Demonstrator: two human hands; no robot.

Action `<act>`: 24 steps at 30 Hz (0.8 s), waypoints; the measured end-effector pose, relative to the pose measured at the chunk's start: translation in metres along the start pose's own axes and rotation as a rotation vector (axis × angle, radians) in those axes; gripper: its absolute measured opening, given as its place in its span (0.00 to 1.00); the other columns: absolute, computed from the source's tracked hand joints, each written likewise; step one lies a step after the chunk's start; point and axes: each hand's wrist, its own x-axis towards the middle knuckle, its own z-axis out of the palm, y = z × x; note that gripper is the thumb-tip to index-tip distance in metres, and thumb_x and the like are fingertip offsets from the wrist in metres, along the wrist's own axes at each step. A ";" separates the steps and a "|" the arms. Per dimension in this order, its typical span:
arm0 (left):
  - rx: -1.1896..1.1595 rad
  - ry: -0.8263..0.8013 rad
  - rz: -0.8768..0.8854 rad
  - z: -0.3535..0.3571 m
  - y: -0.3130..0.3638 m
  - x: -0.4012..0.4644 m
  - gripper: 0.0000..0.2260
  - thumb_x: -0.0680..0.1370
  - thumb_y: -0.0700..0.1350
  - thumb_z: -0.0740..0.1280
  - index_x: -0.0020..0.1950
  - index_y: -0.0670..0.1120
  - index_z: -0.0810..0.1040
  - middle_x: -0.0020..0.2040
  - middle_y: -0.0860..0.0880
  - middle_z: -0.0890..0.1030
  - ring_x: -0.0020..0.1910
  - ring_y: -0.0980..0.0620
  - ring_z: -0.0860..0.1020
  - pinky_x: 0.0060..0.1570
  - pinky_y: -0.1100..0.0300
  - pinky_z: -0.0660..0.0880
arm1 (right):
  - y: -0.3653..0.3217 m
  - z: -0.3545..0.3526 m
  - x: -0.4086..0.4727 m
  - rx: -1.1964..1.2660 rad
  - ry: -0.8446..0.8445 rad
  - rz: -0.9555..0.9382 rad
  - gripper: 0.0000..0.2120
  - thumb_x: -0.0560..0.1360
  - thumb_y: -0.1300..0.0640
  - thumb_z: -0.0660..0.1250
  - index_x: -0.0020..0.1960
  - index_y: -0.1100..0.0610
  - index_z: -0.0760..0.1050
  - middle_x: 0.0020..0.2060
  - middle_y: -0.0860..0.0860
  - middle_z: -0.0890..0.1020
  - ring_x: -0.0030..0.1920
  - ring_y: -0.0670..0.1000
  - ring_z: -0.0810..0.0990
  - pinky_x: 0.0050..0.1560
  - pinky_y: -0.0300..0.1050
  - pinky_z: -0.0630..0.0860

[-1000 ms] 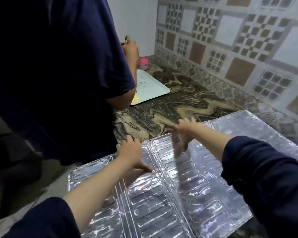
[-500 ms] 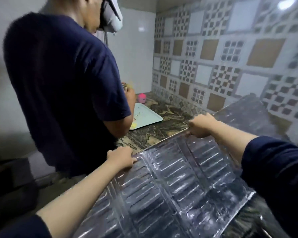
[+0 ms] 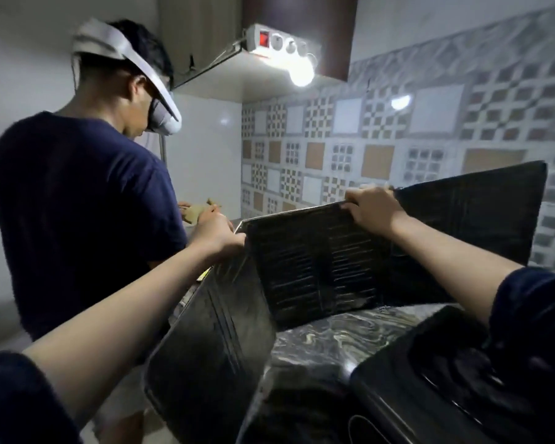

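Two hands grip the top edge of the ribbed folding foil panel [image 3: 311,267], centre frame, upright on the marbled tabletop [image 3: 334,331]: left hand [image 3: 218,233] apparently pinching its corner, right hand [image 3: 374,208] curled over.

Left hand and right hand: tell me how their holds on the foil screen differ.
The left hand grips the foil screen at its left fold; the right hand grips the top edge farther right. The left hand sits lower than the right hand. The right hand's fingers curl over the edge; the left hand's are mostly hidden. Both hold the same upright screen.
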 end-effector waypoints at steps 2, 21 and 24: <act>-0.077 -0.042 -0.004 -0.001 0.024 -0.006 0.14 0.62 0.54 0.68 0.32 0.42 0.76 0.37 0.43 0.80 0.42 0.44 0.78 0.39 0.58 0.73 | 0.013 -0.014 -0.010 0.042 0.052 0.039 0.09 0.78 0.53 0.61 0.50 0.57 0.76 0.50 0.57 0.81 0.56 0.59 0.76 0.67 0.64 0.59; -1.032 -0.395 -0.089 0.145 0.193 0.052 0.15 0.71 0.30 0.57 0.56 0.36 0.73 0.43 0.42 0.76 0.41 0.47 0.75 0.47 0.52 0.72 | 0.154 -0.022 -0.085 -0.011 0.121 0.474 0.09 0.78 0.56 0.62 0.48 0.59 0.79 0.45 0.57 0.80 0.55 0.59 0.76 0.70 0.66 0.55; -1.023 -0.504 -0.037 0.173 0.208 0.062 0.13 0.71 0.29 0.57 0.53 0.36 0.74 0.39 0.43 0.75 0.42 0.46 0.74 0.42 0.54 0.69 | 0.175 -0.010 -0.098 -0.038 0.124 0.568 0.09 0.78 0.57 0.60 0.49 0.58 0.79 0.46 0.57 0.81 0.57 0.59 0.74 0.71 0.67 0.52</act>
